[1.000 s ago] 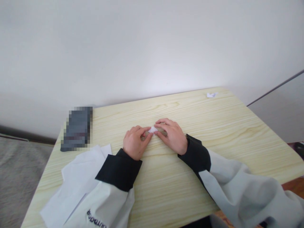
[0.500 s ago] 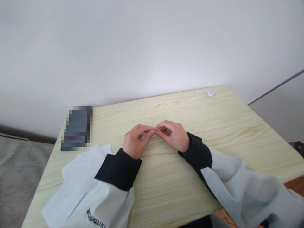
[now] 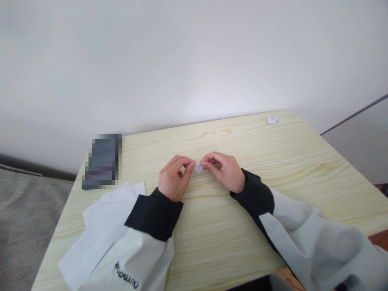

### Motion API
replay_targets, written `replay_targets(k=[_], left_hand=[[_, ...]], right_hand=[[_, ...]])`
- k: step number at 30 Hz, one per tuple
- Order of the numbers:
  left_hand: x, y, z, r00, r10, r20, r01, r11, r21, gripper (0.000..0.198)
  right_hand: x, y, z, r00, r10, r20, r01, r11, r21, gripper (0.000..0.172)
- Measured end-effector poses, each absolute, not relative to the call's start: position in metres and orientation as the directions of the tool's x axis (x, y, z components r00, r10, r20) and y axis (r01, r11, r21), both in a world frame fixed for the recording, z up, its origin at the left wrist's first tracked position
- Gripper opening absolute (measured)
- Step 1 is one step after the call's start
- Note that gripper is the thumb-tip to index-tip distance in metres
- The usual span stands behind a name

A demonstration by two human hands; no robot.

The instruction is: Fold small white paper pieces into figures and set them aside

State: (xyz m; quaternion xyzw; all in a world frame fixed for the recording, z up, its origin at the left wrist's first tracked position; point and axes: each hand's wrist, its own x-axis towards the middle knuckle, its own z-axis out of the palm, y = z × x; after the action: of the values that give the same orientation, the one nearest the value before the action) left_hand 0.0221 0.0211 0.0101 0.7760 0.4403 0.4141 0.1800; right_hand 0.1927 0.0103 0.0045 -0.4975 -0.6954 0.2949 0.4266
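A small folded piece of white paper (image 3: 198,167) is pinched between my two hands just above the middle of a pale wooden table (image 3: 273,161). My left hand (image 3: 174,178) grips its left side with thumb and curled fingers. From the right, my right hand (image 3: 226,171) pinches the other side, fingers closed. Both wrists rest on or near the tabletop. Most of the paper is hidden by my fingertips.
Loose white paper sheets (image 3: 100,226) lie at the table's near left, partly under my left sleeve. A dark blurred-out flat object (image 3: 102,161) sits at the far left corner. A tiny folded white paper (image 3: 273,120) rests near the far right edge. A white wall stands behind.
The paper was pressed flat on the table under my fingers; both hands have since lifted it slightly and now pinch it between fingertips. The view shifted a little to the left.
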Motion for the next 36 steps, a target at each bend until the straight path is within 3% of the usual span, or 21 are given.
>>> replay_targets(k=[4,9,12,15,21,28,36], left_hand=[[0.021,0.023,0.006,0.205,0.881,0.426,0.489,-0.469,0.736,0.014],[0.023,0.024,0.000,0.158,0.939,0.304,0.235,-0.335,0.912,0.018],[0.025,0.021,0.002,0.247,0.934,0.259,0.163,-0.304,0.939,0.017],[0.025,0.020,0.004,0.297,0.921,0.250,0.215,-0.320,0.923,0.020],[0.018,0.024,0.004,0.275,0.894,0.354,0.363,-0.437,0.823,0.020],[0.011,0.029,-0.001,0.432,0.730,0.529,0.522,-0.681,0.514,0.018],[0.010,0.030,-0.002,0.490,0.635,0.597,0.622,-0.735,0.272,0.010]], right_hand=[[0.193,0.010,0.003,-0.120,0.958,0.259,0.309,0.284,-0.908,0.013],[0.192,0.011,0.002,-0.084,0.965,0.249,0.230,0.262,-0.937,0.015],[0.192,0.011,0.003,-0.074,0.961,0.265,0.236,0.276,-0.932,0.016],[0.193,0.011,0.002,-0.056,0.957,0.283,0.269,0.288,-0.919,0.015],[0.196,0.012,0.001,-0.075,0.945,0.320,0.303,0.327,-0.895,0.011],[0.196,0.011,0.001,-0.096,0.916,0.388,0.400,0.393,-0.828,0.009],[0.196,0.010,0.005,-0.181,0.886,0.426,0.480,0.458,-0.749,0.006]])
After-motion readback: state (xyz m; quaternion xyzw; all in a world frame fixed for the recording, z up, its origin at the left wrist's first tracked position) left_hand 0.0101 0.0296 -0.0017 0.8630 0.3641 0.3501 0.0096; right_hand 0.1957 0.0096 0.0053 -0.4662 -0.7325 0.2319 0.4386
